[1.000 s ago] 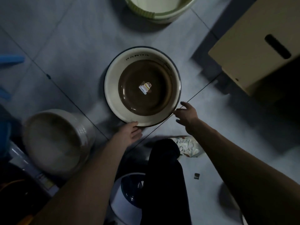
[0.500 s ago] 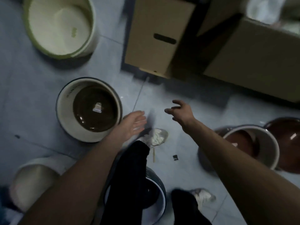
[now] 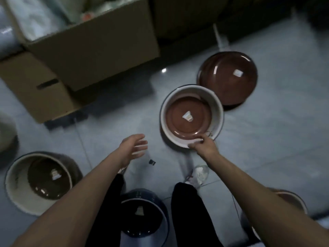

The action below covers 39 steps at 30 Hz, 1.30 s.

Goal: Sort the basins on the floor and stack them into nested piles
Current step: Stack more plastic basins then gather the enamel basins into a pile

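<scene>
A white enamel basin (image 3: 218, 104) with a brown inside and a sticker sits on the floor at centre right. My right hand (image 3: 204, 144) grips its near rim. Behind it, touching or overlapping, lies an all-brown basin (image 3: 227, 79). My left hand (image 3: 133, 148) hovers open over the floor, left of the white basin, holding nothing. At lower left stands another white basin with a brown inside (image 3: 21, 189). Between my legs is a dark blue basin (image 3: 142, 211). My right forearm partly hides one more basin (image 3: 292, 198) at lower right.
Cardboard boxes (image 3: 92, 43) stand at the back left, the open one holding plastic-wrapped goods. My black-trousered legs and a white shoe (image 3: 201, 173) are at the bottom centre. A small dark scrap (image 3: 151, 162) lies on the grey tiled floor (image 3: 276, 139). A pale basin edge (image 3: 7, 132) shows at far left.
The view has swung right, away from the white basin now at lower left. My right hand has reached forward and taken hold of another white basin's rim. My left hand stays open.
</scene>
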Each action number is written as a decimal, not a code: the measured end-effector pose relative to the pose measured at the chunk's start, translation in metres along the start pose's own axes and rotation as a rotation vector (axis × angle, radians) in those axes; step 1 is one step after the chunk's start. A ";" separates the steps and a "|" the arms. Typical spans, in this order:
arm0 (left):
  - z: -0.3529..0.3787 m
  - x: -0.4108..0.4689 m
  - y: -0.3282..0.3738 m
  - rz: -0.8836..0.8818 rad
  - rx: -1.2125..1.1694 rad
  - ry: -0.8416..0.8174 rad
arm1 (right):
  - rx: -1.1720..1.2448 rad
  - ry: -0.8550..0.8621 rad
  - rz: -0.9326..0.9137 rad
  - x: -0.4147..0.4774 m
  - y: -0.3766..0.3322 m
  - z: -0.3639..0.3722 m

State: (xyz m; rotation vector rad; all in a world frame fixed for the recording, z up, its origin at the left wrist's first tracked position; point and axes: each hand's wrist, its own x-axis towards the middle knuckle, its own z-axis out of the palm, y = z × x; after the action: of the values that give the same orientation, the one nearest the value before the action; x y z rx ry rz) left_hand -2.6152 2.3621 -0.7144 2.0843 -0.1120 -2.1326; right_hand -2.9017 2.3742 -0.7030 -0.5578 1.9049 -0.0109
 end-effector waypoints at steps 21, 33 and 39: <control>0.249 0.052 0.133 0.147 0.715 -0.074 | 0.387 0.132 0.222 0.048 0.054 -0.120; 0.314 0.172 0.246 0.607 1.171 -0.033 | 0.552 0.356 0.123 0.204 -0.006 -0.151; 0.364 0.217 0.269 0.592 1.016 -0.009 | 0.796 0.400 0.216 0.275 -0.005 -0.159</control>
State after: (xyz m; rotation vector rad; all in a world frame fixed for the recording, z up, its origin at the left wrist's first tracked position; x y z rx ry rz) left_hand -2.9659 2.0414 -0.8744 1.9846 -1.8657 -1.8279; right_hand -3.1199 2.2251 -0.8786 0.2085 2.1220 -0.7527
